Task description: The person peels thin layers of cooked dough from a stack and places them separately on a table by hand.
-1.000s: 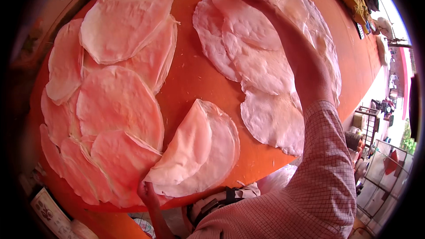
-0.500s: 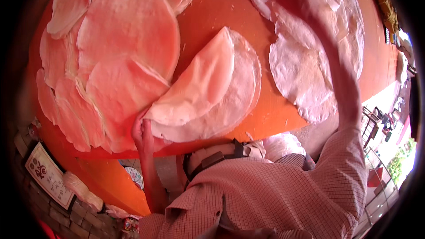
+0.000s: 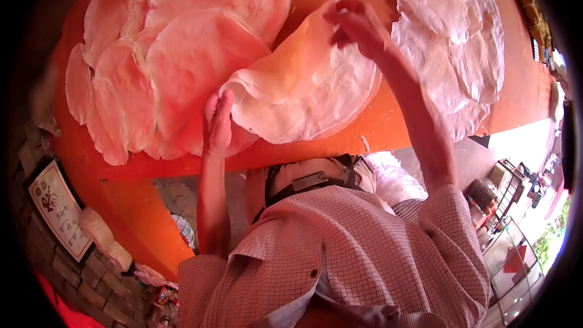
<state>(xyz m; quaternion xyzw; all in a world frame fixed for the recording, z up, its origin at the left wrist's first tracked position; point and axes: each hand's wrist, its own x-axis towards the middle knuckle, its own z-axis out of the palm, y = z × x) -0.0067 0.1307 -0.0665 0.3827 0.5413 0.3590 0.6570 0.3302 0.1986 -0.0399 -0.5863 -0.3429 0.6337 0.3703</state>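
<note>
Left of the left grip [image 3: 217, 123], a stack of pale sheets [image 3: 212, 54] is running out of view at the top, as is a whiter stack [image 3: 452, 70] right of the right grip [image 3: 361, 27]. The right grip is bending its fingers downward; the left is pointing upward, fingers close together. Whether either is pinching, I cannot tell. Between them, a partly folded sheet [image 3: 303, 100] is lying on the tabletop [image 3: 522, 88].

Checked shirt [image 3: 376, 237] — dark belt [image 3: 311, 180]
</note>
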